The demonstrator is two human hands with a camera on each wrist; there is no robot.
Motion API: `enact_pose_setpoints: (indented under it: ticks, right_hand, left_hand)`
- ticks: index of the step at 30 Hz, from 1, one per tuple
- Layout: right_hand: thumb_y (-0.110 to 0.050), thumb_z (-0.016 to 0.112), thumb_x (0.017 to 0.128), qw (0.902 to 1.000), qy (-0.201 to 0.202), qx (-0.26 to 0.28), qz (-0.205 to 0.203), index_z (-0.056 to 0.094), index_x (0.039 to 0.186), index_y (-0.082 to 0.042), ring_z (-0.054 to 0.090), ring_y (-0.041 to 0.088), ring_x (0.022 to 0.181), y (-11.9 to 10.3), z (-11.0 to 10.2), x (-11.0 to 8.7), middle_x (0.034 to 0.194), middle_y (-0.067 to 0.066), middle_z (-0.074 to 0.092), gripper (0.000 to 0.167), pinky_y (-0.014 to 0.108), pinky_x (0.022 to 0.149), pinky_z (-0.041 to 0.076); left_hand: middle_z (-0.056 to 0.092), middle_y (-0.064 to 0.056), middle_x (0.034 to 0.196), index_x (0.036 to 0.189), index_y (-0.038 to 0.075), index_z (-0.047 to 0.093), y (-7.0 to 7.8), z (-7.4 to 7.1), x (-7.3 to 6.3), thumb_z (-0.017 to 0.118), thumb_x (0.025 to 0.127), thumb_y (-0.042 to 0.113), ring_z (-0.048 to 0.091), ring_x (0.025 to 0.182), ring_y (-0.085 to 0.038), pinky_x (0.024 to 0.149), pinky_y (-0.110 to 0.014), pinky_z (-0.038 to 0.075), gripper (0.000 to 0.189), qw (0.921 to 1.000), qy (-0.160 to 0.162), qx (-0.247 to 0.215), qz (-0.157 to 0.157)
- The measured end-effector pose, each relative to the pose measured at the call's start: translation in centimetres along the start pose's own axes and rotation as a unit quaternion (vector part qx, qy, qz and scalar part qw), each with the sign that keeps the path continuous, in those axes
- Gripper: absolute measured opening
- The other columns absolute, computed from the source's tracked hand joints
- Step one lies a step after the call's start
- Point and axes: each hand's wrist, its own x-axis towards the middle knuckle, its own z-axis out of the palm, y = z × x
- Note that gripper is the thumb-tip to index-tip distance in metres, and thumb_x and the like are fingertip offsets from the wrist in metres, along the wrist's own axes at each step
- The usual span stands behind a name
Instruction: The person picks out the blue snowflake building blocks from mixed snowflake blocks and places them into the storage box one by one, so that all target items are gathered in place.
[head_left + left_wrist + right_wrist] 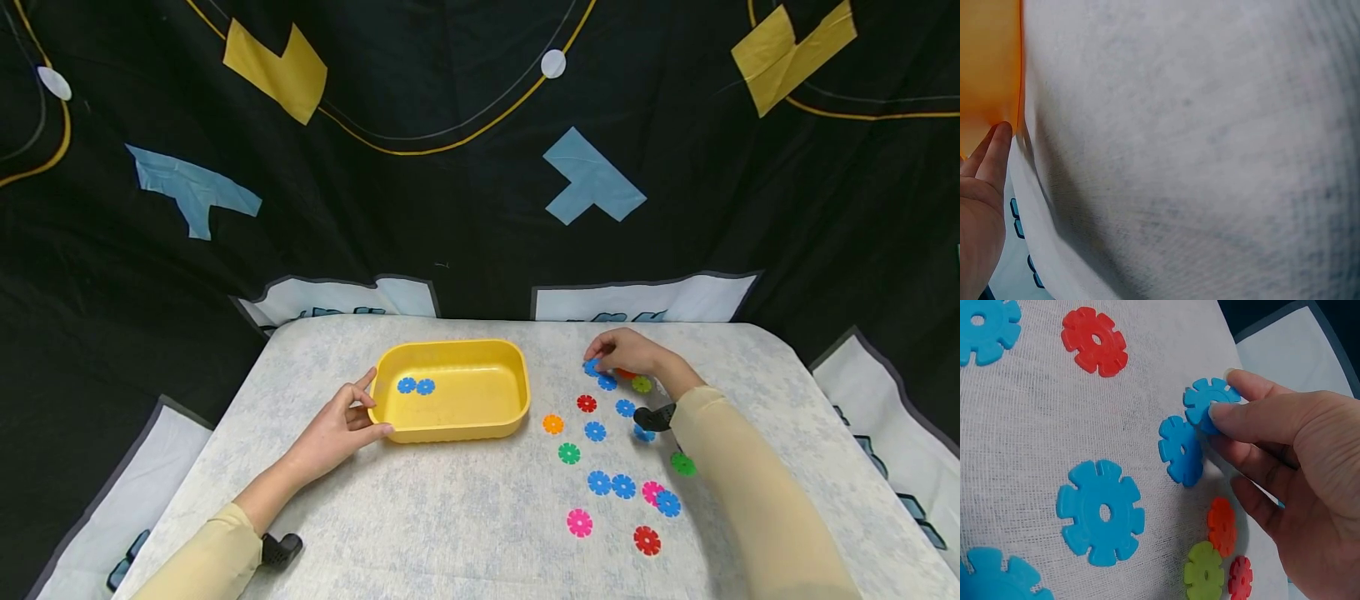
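Note:
My right hand (pixel 630 352) is at the table's far right, pinching a blue notched building disc (pixel 1199 400) between thumb and fingers. Another blue disc (pixel 1180 451) is just below the held one; whether they touch I cannot tell. Beside that hand lie an orange-red disc (pixel 1222 526), a lime-green disc (pixel 1204 572) and a small red disc (pixel 1240 579). My left hand (pixel 337 422) holds the near left corner of a yellow tray (pixel 450 434), thumb at the front side and fingers at the left end. Two blue discs (pixel 416 386) lie inside the tray.
Several loose discs in blue, pink, red, green and orange spread over the table's right half, among them a red disc (pixel 647 541) and a green disc (pixel 569 453). A pale cloth (pixel 465 517) covers the table. Behind it hangs a black curtain (pixel 450 242).

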Motion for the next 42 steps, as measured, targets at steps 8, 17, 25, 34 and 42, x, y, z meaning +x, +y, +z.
enact_pose_setpoints:
  ticks: [8, 17, 25, 34, 42]
  right_hand:
    - [-0.005, 0.065, 0.100, 0.9991, 0.005, 0.043, 0.001, 0.069, 0.122, 0.000, 0.059, 0.024, 0.097, -0.4, 0.0, -0.1, 0.115, 0.015, 0.066, 0.024, 0.031, 0.089, 0.055]
    - [-0.003, 0.062, 0.100, 0.9967, -0.016, 0.079, -0.011, 0.067, 0.127, 0.000, 0.064, 0.029, 0.100, -1.0, -0.3, -0.2, 0.124, 0.017, 0.065, 0.028, 0.039, 0.095, 0.057]
    - [-0.004, 0.061, 0.101, 0.9937, -0.037, 0.105, -0.003, 0.067, 0.129, -0.002, 0.065, 0.030, 0.097, -2.1, -0.7, -0.5, 0.116, 0.016, 0.066, 0.029, 0.043, 0.094, 0.058]
    - [-0.003, 0.063, 0.099, 0.9930, -0.055, 0.099, -0.032, 0.065, 0.131, -0.001, 0.065, 0.036, 0.099, -3.9, -1.7, -0.9, 0.117, 0.017, 0.068, 0.032, 0.048, 0.097, 0.056]
    - [-0.003, 0.065, 0.096, 0.9931, -0.059, 0.095, -0.035, 0.066, 0.131, -0.004, 0.062, 0.034, 0.102, -6.3, -2.4, -0.8, 0.119, 0.016, 0.066, 0.036, 0.051, 0.102, 0.052]
  left_hand:
    - [0.015, -0.004, 0.170, 0.112, 0.004, 0.042, 0.1, 0.0, -0.1, 0.082, 0.088, 0.035, 0.057, 0.130, -0.036, 0.095, -0.025, 0.054, 0.056, 1.0000, 0.003, 0.000, -0.005]
    - [0.014, -0.004, 0.171, 0.114, 0.003, 0.042, 0.1, -0.1, 0.0, 0.082, 0.088, 0.037, 0.057, 0.130, -0.037, 0.096, -0.025, 0.053, 0.059, 1.0000, 0.000, 0.001, -0.003]
    - [0.015, -0.004, 0.170, 0.113, 0.004, 0.042, -0.1, 0.0, -0.1, 0.082, 0.088, 0.038, 0.057, 0.131, -0.036, 0.096, -0.026, 0.053, 0.059, 1.0000, 0.001, 0.001, -0.003]
    - [0.015, -0.003, 0.171, 0.114, 0.003, 0.042, 0.1, 0.0, -0.2, 0.082, 0.088, 0.037, 0.057, 0.130, -0.036, 0.096, -0.026, 0.053, 0.059, 1.0000, 0.002, 0.001, -0.005]
    - [0.015, -0.007, 0.170, 0.112, 0.003, 0.042, 0.0, 0.0, -0.1, 0.082, 0.089, 0.034, 0.058, 0.129, -0.037, 0.096, -0.026, 0.054, 0.056, 1.0000, 0.004, 0.006, -0.004]
